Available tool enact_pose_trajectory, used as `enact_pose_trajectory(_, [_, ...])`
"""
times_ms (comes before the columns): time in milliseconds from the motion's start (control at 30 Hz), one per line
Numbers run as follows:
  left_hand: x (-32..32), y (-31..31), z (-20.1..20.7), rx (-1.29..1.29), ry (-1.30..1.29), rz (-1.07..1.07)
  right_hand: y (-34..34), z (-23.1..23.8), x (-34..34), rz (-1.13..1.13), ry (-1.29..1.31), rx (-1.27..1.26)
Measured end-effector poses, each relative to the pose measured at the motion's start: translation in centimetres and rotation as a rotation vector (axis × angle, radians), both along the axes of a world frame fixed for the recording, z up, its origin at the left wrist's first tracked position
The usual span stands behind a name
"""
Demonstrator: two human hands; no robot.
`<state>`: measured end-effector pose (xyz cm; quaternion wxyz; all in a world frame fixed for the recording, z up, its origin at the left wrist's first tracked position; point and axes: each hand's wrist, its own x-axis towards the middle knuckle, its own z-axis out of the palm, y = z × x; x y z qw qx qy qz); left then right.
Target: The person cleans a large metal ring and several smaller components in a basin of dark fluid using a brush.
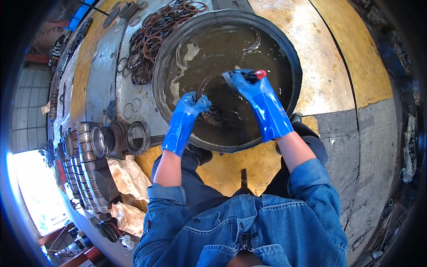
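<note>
Both my hands wear blue rubber gloves over a round black basin (293, 58) of dark liquid on the floor. My left hand (192, 105) grips a thin dark metal ring (203, 84) that curves up out of the liquid. My right hand (245, 83) holds a brush (254, 74) with a red and black handle; its bristle end lies against the ring's upper part.
A heap of rusty rings (153, 38) lies on the floor beyond the basin at the left. Metal cylinder sleeves (95, 142) and ring stacks (138, 137) line the left side, with crumpled brown paper (129, 178) nearby. The floor is painted yellow and grey.
</note>
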<state>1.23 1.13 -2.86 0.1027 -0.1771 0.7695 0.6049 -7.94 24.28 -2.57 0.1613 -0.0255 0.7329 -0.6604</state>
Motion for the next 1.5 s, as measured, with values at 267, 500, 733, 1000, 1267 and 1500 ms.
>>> enact_pose_trajectory(267, [0.3, 1.0, 0.7, -0.001, 0.033, 0.029, -0.9, 2.5, 0.6, 0.062, -0.078, -0.115])
enact_pose_trajectory(500, [0.0, 0.6, 0.9, 0.010, -0.027, -0.004, 2.6, -3.4, -1.6, -0.105, -0.237, 0.471])
enact_pose_trajectory(733, [-1.1, -1.4, 0.1, 0.268, -0.184, 0.231, -1.5, 1.8, 2.0, 0.041, -0.076, -0.322])
enact_pose_trajectory(1000, [-1.1, -0.6, 1.1, 0.128, -0.179, 0.204, -2.6, 0.3, 4.2, 0.446, 0.274, -0.070])
enact_pose_trajectory(1267, [-0.9, 0.9, 2.8, 0.082, -0.192, 0.177, 1.5, 0.4, 4.6, 0.894, 0.530, 0.439])
enact_pose_trajectory(1500, [-1.1, -0.2, 1.9, 0.066, -0.209, 0.138, 4.2, -0.9, 2.5, 0.482, 0.395, 0.837])
